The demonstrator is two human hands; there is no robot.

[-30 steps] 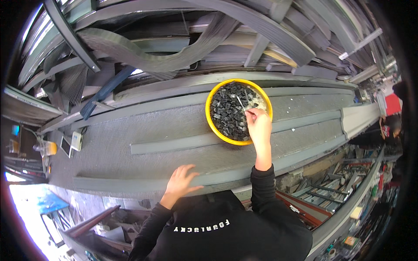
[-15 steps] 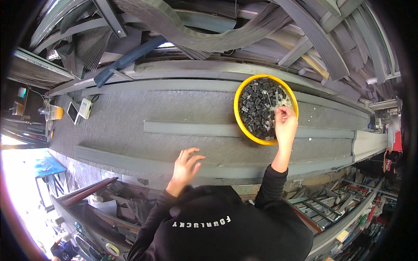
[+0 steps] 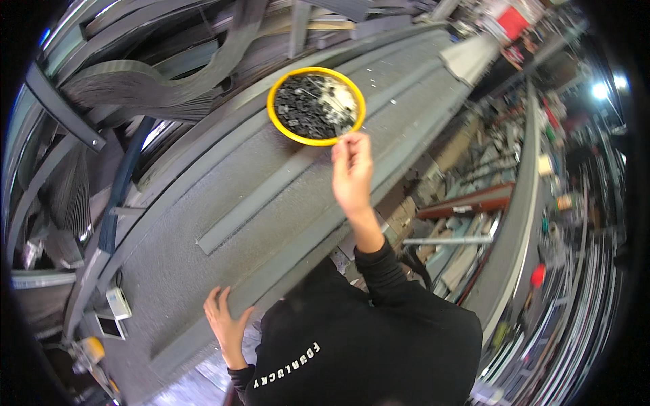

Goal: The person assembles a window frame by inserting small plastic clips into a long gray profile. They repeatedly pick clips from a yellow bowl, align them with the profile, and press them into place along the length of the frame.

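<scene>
Grey bench (image 3: 179,210) | yellow bowl (image 3: 315,142) just beyond right hand (image 3: 353,177), curled, grip unclear | left hand (image 3: 228,326) spread, empty

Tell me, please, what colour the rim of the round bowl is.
The bowl's rim is yellow, seen best in the head view.

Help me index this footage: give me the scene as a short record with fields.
Bowl: yellow-rimmed, on the bench
Contents: black pieces, with pale pieces toward the right
Right hand: fingertips by the bowl's near rim; grip too blurred to tell
Left hand: open, fingers spread, near the front strip
Bench end, left: white device beside a dark panel
</scene>
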